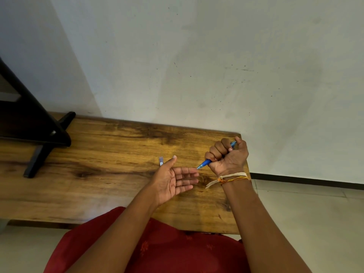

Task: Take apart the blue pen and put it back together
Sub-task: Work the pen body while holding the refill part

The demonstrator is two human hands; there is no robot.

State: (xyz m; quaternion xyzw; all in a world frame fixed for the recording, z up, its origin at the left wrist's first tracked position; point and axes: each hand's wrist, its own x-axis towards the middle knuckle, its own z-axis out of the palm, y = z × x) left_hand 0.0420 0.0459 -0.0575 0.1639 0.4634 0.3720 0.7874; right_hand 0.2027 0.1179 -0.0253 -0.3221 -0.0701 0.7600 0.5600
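Observation:
My right hand (228,156) is closed in a fist around the blue pen (204,164), above the right end of the wooden table (110,146). The pen's tip points down and left, almost touching the fingertips of my left hand (173,179). Its rear end (233,143) sticks out beside my thumb. My left hand lies palm up with fingers spread and holds nothing. A small pale bluish piece (161,160) lies on the table just beyond my left thumb; I cannot tell what it is.
A black stand (39,131) with angled legs occupies the table's far left. A grey wall runs behind the table. The table's right edge (245,170) is just past my right wrist, with tiled floor (305,213) beyond. Red cloth (157,251) covers my lap.

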